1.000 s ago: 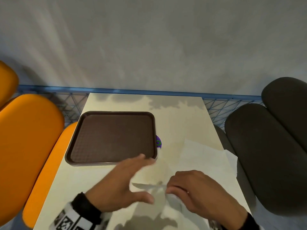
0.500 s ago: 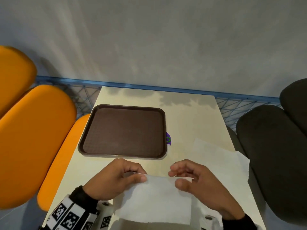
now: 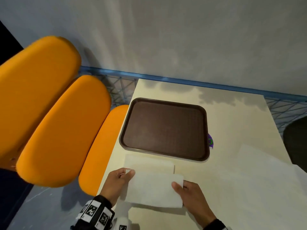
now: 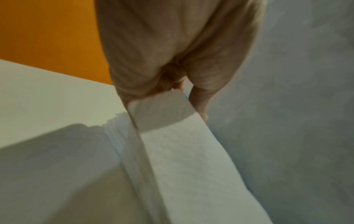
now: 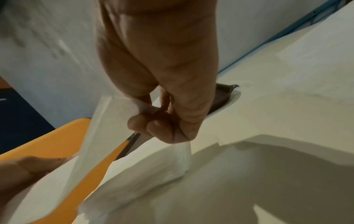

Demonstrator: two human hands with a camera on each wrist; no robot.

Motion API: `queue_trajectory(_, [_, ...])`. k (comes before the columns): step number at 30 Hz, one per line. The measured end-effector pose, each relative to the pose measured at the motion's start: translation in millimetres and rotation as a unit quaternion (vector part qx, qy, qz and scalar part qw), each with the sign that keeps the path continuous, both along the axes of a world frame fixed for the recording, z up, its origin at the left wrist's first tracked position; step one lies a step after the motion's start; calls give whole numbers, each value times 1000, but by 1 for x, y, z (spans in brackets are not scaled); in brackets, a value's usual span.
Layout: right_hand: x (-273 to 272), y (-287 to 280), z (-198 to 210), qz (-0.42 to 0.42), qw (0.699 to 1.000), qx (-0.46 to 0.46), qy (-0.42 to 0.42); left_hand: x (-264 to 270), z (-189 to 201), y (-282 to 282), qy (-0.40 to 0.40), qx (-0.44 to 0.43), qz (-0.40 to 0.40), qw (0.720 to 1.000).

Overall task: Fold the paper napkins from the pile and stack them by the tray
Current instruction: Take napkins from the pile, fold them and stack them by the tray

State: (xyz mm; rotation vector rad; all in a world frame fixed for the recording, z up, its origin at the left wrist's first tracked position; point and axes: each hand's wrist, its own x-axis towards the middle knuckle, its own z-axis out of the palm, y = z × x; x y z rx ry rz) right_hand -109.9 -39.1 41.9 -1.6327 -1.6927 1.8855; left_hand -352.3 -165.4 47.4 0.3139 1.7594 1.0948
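A white paper napkin (image 3: 153, 188) hangs between my two hands just above the cream table, in front of the brown tray (image 3: 164, 130). My left hand (image 3: 128, 172) pinches its far left corner and my right hand (image 3: 178, 184) pinches its far right corner. The left wrist view shows the napkin (image 4: 182, 151) draped down from the left hand (image 4: 162, 97). In the right wrist view the right hand (image 5: 153, 115) holds the napkin (image 5: 107, 128) by its edge. A folded napkin (image 3: 147, 161) lies flat by the tray's near edge. The pile of napkins (image 3: 265, 165) lies at the right.
Orange seat cushions (image 3: 58, 130) run along the table's left side and a dark chair (image 3: 295, 138) stands at the right. A blue rail (image 3: 182, 81) and a grey wall lie behind the table (image 3: 240, 123). A small purple item (image 3: 210, 141) peeks from under the tray's right edge.
The hands picked a napkin up from near the pile and carried it left, to the spot in front of the tray. The head view swung left.
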Motion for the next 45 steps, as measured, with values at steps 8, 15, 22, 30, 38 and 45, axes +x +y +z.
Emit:
queue_trajectory(8, [-51,18,-34,-74,995,56,-32,-51,-28,39,113,-64,-16,991])
queue_trajectory(15, [-61,15,-56,-101,980,106,-136,-45,-50,46,223,-119,-7,968])
queue_trajectory(22, [-61,14,-59,-124,975,106,-152,-46,-47,47,240,-107,-26,964])
queue_trajectory(30, [-60,10,-50,-120,961,161,-191,-42,-50,44,281,-100,-28,954])
queue_trajectory(38, [-108,-15,-57,258,854,423,-156,6,-64,57,365,57,-256,893])
queue_trajectory(45, [-100,-19,-80,290,822,396,-288,0,-104,40,481,-26,-379,790])
